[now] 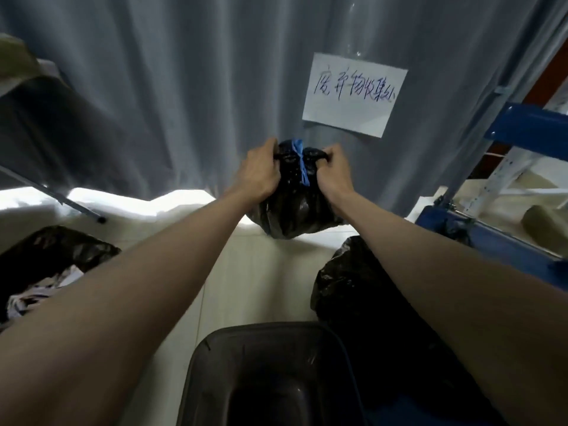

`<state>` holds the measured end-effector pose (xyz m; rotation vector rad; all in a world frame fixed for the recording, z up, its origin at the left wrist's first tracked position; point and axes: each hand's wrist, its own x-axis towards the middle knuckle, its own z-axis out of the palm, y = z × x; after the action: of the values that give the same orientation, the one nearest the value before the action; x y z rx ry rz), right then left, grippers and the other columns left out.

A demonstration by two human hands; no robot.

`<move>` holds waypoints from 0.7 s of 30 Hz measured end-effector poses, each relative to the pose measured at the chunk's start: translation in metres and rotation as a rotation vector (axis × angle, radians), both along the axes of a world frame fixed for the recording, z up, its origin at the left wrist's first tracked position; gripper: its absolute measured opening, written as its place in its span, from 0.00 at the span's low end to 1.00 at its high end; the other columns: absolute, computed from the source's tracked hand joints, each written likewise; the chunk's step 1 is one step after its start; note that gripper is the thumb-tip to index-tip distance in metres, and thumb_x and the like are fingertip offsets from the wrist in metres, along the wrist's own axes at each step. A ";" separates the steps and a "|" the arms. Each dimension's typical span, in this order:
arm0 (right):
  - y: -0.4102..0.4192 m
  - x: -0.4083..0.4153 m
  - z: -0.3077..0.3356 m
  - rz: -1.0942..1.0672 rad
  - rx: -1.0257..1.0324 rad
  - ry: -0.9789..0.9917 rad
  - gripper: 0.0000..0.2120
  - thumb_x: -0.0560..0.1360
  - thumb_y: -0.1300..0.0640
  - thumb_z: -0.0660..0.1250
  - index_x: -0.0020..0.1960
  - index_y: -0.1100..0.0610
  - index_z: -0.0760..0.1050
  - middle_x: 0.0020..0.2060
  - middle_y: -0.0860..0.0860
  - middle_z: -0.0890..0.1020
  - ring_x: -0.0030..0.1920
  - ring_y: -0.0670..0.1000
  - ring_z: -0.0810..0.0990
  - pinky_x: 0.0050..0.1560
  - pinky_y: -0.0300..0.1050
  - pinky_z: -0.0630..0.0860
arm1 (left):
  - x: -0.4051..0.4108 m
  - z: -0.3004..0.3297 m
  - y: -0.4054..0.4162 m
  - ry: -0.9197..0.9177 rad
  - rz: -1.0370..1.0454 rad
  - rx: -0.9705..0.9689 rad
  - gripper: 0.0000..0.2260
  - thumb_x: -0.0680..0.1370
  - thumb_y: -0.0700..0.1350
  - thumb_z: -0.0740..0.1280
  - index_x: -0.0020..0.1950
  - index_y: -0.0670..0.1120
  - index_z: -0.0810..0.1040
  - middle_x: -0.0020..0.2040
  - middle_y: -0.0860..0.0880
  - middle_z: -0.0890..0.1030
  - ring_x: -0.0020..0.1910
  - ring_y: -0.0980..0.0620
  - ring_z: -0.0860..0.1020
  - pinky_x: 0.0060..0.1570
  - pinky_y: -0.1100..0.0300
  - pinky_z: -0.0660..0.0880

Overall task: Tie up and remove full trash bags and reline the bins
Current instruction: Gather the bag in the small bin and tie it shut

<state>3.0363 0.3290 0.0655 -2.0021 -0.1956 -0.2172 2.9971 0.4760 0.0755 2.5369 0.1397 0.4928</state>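
Grey curtain (153, 87) behind, handwritten paper sign (353, 95) pinned to it. Small black trash bag (292, 207) sat on the pale floor (246, 272) at the curtain's foot. Left hand (261, 173) and right hand (333, 170) each pinched a gathered ear beside the blue tie (299, 161), fingers curled tight. Step: knotting, probably. Next: cinch, lift away, reline the bare bin (215, 364).

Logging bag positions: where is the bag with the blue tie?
Centre of the head view, the bag is gripped at its neck by both hands, left hand and right hand, before the curtain.
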 end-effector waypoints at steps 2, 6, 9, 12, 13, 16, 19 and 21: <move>0.000 0.009 -0.051 0.036 -0.085 0.075 0.05 0.80 0.65 0.57 0.50 0.56 0.66 0.46 0.55 0.74 0.47 0.53 0.72 0.44 0.41 0.64 | 0.003 -0.052 0.004 0.105 -0.060 -0.004 0.10 0.78 0.37 0.59 0.58 0.39 0.71 0.53 0.35 0.78 0.51 0.37 0.75 0.46 0.53 0.67; -0.008 -0.004 -0.138 0.165 -0.368 0.221 0.04 0.79 0.63 0.59 0.52 0.59 0.72 0.46 0.58 0.78 0.48 0.56 0.75 0.45 0.44 0.66 | -0.012 -0.141 0.006 0.330 -0.114 0.043 0.17 0.76 0.38 0.62 0.65 0.41 0.73 0.60 0.38 0.79 0.60 0.37 0.76 0.54 0.52 0.71; -0.019 -0.020 -0.155 0.322 -0.545 0.249 0.10 0.78 0.62 0.62 0.59 0.58 0.72 0.51 0.54 0.77 0.51 0.53 0.72 0.47 0.42 0.62 | -0.024 -0.166 0.004 0.426 -0.158 0.087 0.14 0.74 0.39 0.64 0.59 0.42 0.73 0.59 0.40 0.77 0.58 0.37 0.76 0.51 0.51 0.72; -0.026 -0.033 -0.146 0.376 -0.612 0.237 0.21 0.75 0.59 0.65 0.68 0.55 0.68 0.58 0.54 0.76 0.58 0.55 0.74 0.56 0.45 0.68 | -0.034 -0.158 0.005 0.470 -0.114 0.171 0.23 0.73 0.42 0.67 0.67 0.45 0.67 0.65 0.43 0.71 0.62 0.38 0.74 0.56 0.46 0.73; -0.029 -0.037 -0.140 0.363 -0.623 0.219 0.24 0.74 0.58 0.66 0.70 0.53 0.67 0.62 0.54 0.75 0.62 0.56 0.74 0.60 0.48 0.70 | -0.037 -0.150 0.005 0.455 -0.088 0.181 0.24 0.73 0.42 0.68 0.67 0.45 0.66 0.65 0.44 0.70 0.61 0.39 0.74 0.54 0.47 0.73; -0.038 -0.054 -0.108 0.320 -0.656 0.176 0.27 0.75 0.59 0.65 0.73 0.52 0.65 0.68 0.54 0.71 0.66 0.56 0.72 0.65 0.50 0.70 | -0.048 -0.114 -0.002 0.365 -0.048 0.229 0.19 0.75 0.42 0.65 0.65 0.45 0.67 0.63 0.45 0.71 0.58 0.41 0.75 0.50 0.49 0.72; -0.053 -0.070 -0.072 0.287 -0.713 0.106 0.27 0.75 0.58 0.63 0.73 0.50 0.65 0.70 0.55 0.69 0.68 0.58 0.70 0.66 0.52 0.69 | -0.059 -0.074 -0.015 0.333 -0.041 0.271 0.15 0.77 0.43 0.62 0.63 0.45 0.69 0.63 0.44 0.72 0.59 0.40 0.75 0.53 0.48 0.72; -0.071 -0.083 -0.049 0.262 -0.741 0.083 0.25 0.76 0.58 0.63 0.73 0.50 0.65 0.71 0.54 0.68 0.68 0.58 0.70 0.66 0.54 0.70 | -0.068 -0.051 -0.032 0.335 -0.056 0.277 0.17 0.78 0.45 0.62 0.67 0.45 0.69 0.66 0.44 0.71 0.62 0.39 0.73 0.57 0.47 0.72</move>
<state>2.9531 0.2577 0.0160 -2.6775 -0.5419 0.1321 2.9291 0.4440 0.0249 2.8704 0.1299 0.0633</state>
